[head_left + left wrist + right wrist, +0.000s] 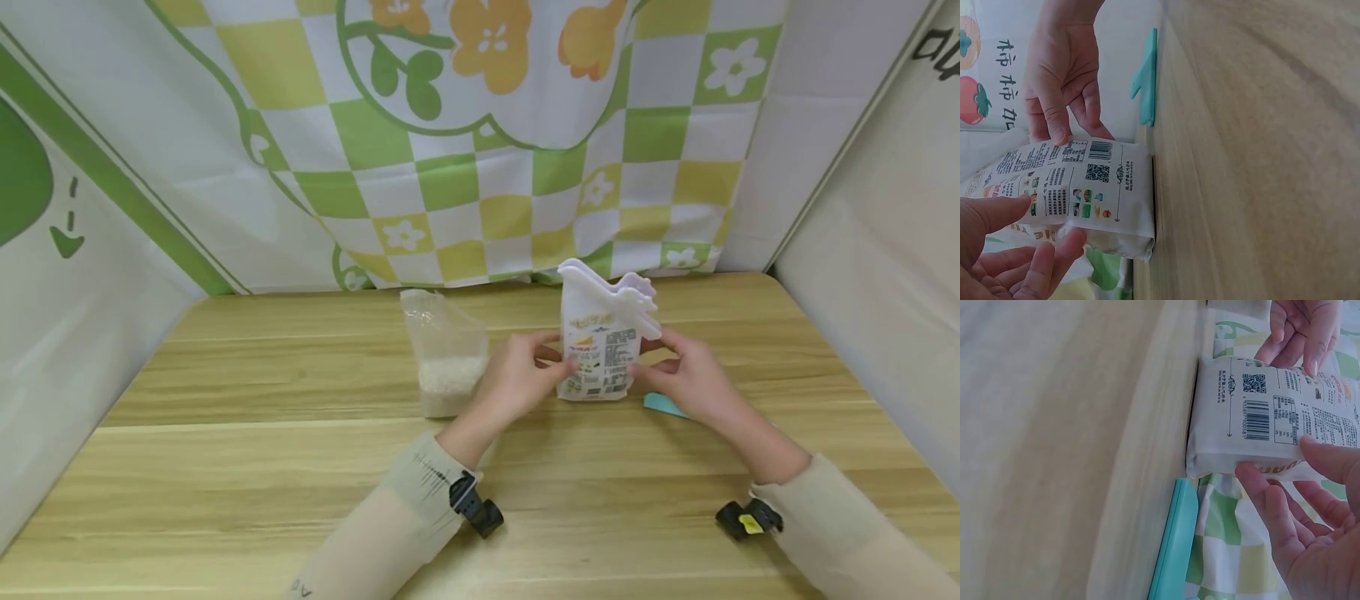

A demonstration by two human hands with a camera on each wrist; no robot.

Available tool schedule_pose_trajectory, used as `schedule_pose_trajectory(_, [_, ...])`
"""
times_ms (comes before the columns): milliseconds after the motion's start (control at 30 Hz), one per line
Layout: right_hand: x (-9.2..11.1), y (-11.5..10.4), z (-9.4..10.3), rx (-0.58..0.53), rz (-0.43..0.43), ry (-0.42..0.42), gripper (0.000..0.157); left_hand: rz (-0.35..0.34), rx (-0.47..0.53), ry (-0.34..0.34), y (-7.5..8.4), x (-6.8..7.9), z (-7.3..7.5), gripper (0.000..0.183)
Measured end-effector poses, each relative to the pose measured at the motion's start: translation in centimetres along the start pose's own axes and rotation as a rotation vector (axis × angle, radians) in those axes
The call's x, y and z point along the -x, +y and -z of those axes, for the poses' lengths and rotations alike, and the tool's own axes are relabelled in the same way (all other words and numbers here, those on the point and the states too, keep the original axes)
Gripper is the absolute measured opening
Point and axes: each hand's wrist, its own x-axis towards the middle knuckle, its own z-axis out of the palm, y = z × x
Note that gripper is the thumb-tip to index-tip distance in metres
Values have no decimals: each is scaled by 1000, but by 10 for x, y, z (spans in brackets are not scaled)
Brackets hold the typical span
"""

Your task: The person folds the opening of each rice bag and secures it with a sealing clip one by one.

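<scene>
A white printed paper-like bag [596, 358] stands upright on the table, its wavy top edges parted. My left hand [521, 375] holds its left side, with the thumb on the printed face and the fingers at the side and behind. On the opposite side my right hand [690, 379] grips it the same way. Barcode and QR code show near the bag's base in the left wrist view, where the printed bag [1094, 178] touches the table. What is inside cannot be seen. Beside my right hand lies a teal bag clip [663, 405], partly hidden by that hand.
A clear plastic bag [450, 375] partly filled with white grains stands just left of my left hand. The wooden table [262, 467] ends at a checked, flowered cloth [450, 179] behind. White cloth walls rise on both sides.
</scene>
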Motion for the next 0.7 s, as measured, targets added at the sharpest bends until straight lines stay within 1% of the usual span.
schedule_pose_trajectory(133, [-5, 1, 0, 26, 8, 19, 50, 3, 5, 14, 0, -5, -2, 49])
schedule_pose_trajectory(367, [-15, 2, 3, 48, -10, 33, 51, 27, 28, 45, 2, -14, -6, 48])
schedule_pose_trajectory(500, [-20, 2, 5, 40, -29, 35, 50, 18, 46, 64, 4, -18, -7, 48])
schedule_pose_trajectory(700, [-25, 2, 6, 56, -56, 42, 50, 10, 27, 90, 6, -22, -9, 47])
